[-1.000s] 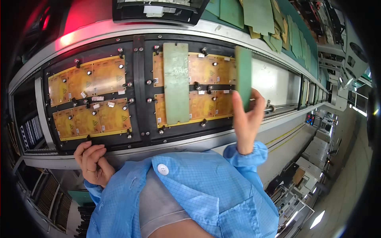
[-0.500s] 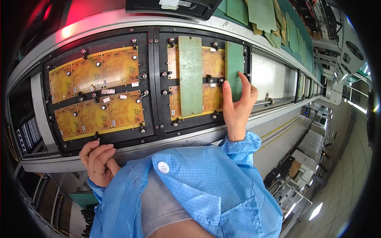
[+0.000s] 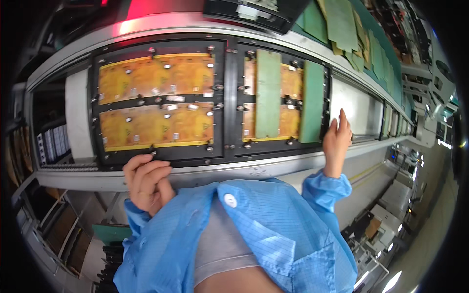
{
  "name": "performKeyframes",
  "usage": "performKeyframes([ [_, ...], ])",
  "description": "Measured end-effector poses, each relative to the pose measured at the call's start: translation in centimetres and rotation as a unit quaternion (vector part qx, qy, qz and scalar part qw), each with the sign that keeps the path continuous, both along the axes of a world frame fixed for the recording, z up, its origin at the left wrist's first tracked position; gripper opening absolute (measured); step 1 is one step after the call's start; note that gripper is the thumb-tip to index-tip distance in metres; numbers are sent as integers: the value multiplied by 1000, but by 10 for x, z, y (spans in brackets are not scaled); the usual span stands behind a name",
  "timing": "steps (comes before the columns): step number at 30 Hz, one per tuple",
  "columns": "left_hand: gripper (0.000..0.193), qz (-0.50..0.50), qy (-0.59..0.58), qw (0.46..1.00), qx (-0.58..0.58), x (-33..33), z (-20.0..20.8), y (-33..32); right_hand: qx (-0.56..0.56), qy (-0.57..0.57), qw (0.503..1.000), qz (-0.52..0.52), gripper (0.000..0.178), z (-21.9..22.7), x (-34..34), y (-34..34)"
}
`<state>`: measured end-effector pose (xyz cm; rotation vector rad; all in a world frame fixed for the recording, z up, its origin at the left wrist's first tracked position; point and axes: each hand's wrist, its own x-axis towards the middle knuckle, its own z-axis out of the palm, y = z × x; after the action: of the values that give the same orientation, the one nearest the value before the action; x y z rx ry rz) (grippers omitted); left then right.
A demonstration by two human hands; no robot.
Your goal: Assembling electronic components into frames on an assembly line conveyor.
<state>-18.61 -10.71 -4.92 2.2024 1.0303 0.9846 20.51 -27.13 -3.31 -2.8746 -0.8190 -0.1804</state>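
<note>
My left hand [image 3: 149, 183] rests at the near edge of the black fixture frame [image 3: 229, 122], fingers loosely bent and slightly apart. Its fingertips are beside a small clamp knob [image 3: 153, 149], and nothing shows in them. My right hand [image 3: 337, 146] is open off the fixture's right end, holding nothing. Beside it, a green strip [image 3: 311, 105] lies across the right-hand boards. Another green strip [image 3: 268, 97] lies parallel to it, over yellow circuit boards [image 3: 291, 122]. In the left half, an upper yellow board panel [image 3: 146, 73] and a lower yellow board panel [image 3: 156, 132] lie uncovered.
Small white connectors [image 3: 176, 98] lie between the left panels. Metal conveyor rails [image 3: 205, 178] border the fixture. A dark device [image 3: 254, 12] stands beyond the far rail. Green sheets [image 3: 342, 29] lie at the far right. A rack [image 3: 63, 219] stands at lower left.
My right hand has let go of the right green strip and moved off to its right. The whole view has shifted. My left hand stays by the same clamp.
</note>
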Motion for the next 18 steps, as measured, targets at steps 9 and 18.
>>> performKeyframes([
  [9, 33, 124, -21, 992, 5, -11, 13, 18, 181, 171, 968, 12, 34, -61, 68, -42],
  [18, 37, 248, 108, 948, -168, -92, -60, 72, 84, 140, 985, -61, 40, -93, 173, -94],
])
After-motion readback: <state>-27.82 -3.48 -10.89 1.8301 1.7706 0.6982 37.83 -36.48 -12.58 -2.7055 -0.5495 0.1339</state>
